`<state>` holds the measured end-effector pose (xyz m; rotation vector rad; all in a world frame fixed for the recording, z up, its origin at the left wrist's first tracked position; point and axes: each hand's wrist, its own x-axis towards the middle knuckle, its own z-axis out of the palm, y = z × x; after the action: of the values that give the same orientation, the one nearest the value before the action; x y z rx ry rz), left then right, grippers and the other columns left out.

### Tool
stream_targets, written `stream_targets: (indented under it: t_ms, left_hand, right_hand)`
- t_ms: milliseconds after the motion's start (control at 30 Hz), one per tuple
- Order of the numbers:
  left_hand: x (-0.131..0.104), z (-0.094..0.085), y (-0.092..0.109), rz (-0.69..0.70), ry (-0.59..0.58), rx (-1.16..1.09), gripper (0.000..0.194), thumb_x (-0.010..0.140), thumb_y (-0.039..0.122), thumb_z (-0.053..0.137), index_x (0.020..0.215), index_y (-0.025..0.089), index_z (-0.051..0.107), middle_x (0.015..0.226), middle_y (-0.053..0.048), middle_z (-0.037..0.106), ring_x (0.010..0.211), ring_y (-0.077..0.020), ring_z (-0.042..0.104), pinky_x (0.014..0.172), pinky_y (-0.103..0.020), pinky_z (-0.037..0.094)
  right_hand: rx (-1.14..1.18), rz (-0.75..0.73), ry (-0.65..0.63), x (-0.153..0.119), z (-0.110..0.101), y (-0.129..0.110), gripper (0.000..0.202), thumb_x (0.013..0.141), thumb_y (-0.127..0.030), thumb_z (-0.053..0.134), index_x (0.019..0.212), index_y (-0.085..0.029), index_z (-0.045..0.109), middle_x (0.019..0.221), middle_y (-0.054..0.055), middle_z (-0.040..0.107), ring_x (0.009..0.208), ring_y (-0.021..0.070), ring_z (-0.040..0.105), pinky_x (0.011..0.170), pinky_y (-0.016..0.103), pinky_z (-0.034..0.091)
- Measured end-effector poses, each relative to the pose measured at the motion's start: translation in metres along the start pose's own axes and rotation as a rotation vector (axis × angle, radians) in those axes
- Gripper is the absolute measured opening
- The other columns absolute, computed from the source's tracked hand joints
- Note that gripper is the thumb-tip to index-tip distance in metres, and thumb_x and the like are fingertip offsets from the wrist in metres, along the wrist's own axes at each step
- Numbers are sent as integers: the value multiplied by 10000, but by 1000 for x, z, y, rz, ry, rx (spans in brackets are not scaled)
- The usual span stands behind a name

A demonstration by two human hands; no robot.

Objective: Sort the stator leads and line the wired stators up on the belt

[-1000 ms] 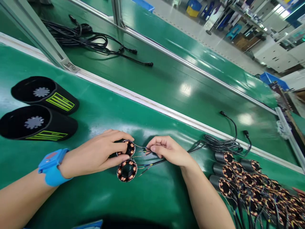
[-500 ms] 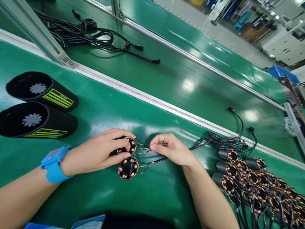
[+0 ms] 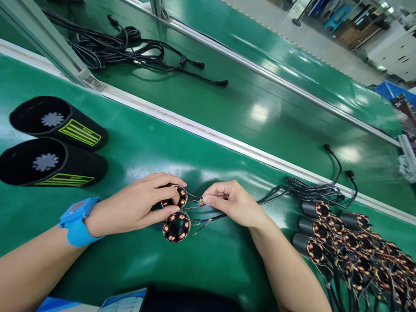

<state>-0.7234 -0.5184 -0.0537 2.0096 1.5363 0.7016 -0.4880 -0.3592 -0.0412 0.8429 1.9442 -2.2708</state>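
My left hand is closed around a motor stator with copper windings, a finger inside its ring. Just below it, a second stator stands against the first, its thin wires running right beside a black cable. In a pinch of thumb and forefinger, my right hand grips thin wire ends that come from the upper stator. Their exact joint is partly hidden by my fingertips. A blue wristband circles my left wrist.
Two black cylindrical housings lie at the left. Many wound stators are piled at the right, with coiled black cable behind them. More cables lie beyond the white rail. A metal post rises at upper left.
The view has shifted slightly. Both hands keep nearly the same pose, the right fingertips a little closer to the upper stator on the wires.
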Motion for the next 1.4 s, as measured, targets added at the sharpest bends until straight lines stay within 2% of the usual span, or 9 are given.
stream_targets:
  t_ms: [200, 300, 433, 567, 667, 833, 1067, 1233, 1400]
  left_hand:
    - [-1, -2, 3, -7, 9, -10, 179, 1047, 383, 563, 1042, 282, 711, 1345, -24, 669, 1158, -203, 666, 973, -312, 525]
    - [1, 1, 12, -31, 101, -39, 145, 1043, 376, 582, 1063, 278, 686, 1319, -21, 678, 1192, -194, 656, 959, -298, 519]
    - [10, 13, 27, -51, 246, -36, 150, 1042, 398, 614, 1093, 271, 677, 1253, -21, 694, 1138, -184, 669, 927, -312, 504]
    - [22, 19, 38, 35, 332, 138, 107, 1040, 279, 622, 976, 238, 698, 1129, -15, 727, 1011, -185, 664, 900, -356, 462]
    - [30, 18, 44, 137, 412, 312, 68, 1017, 196, 637, 982, 210, 693, 1040, -19, 752, 932, -192, 645, 821, -360, 432]
    - [32, 23, 44, 301, 484, 425, 219, 1001, 65, 561, 1108, 187, 708, 1005, -31, 779, 969, -198, 660, 785, -379, 406]
    - [28, 18, 40, 320, 435, 460, 125, 987, 105, 649, 1059, 198, 692, 963, 20, 787, 904, -183, 654, 732, -366, 411]
    - [28, 14, 44, 208, 423, 367, 91, 947, 133, 734, 974, 196, 674, 924, 12, 762, 861, -183, 623, 707, -355, 400]
    - [22, 10, 35, 128, 339, 242, 125, 987, 270, 721, 1098, 224, 683, 1050, -15, 737, 940, -182, 630, 812, -344, 429]
  right_hand:
    - [-55, 26, -19, -1, -3, -3, 361, 887, -506, 742, 904, -145, 746, 742, 25, 673, 596, 94, 472, 551, 241, 324]
    - [-49, 38, -20, -2, -5, -5, 259, 879, -414, 706, 903, -156, 710, 695, -15, 598, 548, 79, 411, 509, 232, 282]
    - [-59, -72, 26, -4, -4, -4, 194, 870, -333, 706, 972, -174, 662, 749, -23, 611, 549, 76, 442, 512, 224, 330]
    - [-75, -118, 42, -8, -2, -6, 130, 875, -265, 693, 959, -185, 634, 634, -67, 508, 546, 80, 426, 514, 219, 319]
    - [-1, -147, 22, -10, -1, -9, 140, 825, -162, 641, 954, -194, 597, 786, -35, 574, 624, 76, 484, 563, 215, 371]
    - [70, -156, 6, -13, -1, -10, 255, 773, -80, 615, 989, -204, 558, 899, -25, 590, 686, 72, 525, 614, 211, 420]
    - [61, -165, 1, -12, -2, -10, 267, 773, -66, 610, 990, -203, 536, 895, -31, 579, 712, 75, 532, 645, 209, 443]
    - [47, -162, 2, -12, -6, -10, 265, 778, -68, 609, 992, -205, 532, 892, -31, 577, 712, 77, 530, 647, 214, 444]
    - [32, -137, -28, -13, -5, -11, 269, 821, -134, 690, 1039, -206, 551, 942, -11, 610, 718, 81, 547, 630, 220, 447]
